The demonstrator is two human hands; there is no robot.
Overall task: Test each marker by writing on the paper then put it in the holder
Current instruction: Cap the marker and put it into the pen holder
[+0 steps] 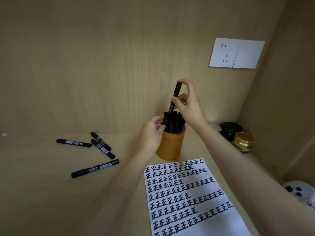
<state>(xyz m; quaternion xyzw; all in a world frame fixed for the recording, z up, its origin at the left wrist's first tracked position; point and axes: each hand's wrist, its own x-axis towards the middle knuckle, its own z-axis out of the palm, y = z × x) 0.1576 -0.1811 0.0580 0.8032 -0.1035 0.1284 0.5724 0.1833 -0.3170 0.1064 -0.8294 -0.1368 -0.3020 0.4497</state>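
The right hand [187, 103] pinches a black marker [176, 92] between thumb and fingertips, one finger hooked over its top end. The marker stands nearly upright, its lower end among the standing markers [173, 123] that fill the orange holder [170, 147]. The left hand [150, 134], at the holder's nine o'clock, curls its fingers round those standing markers just above the rim. The paper [230, 223], covered in rows of black characters, lies at the holder's six o'clock. Four loose markers [74, 143] lie on the desk [42, 193] farther out at nine o'clock. Two jars [243, 140] sit at three o'clock
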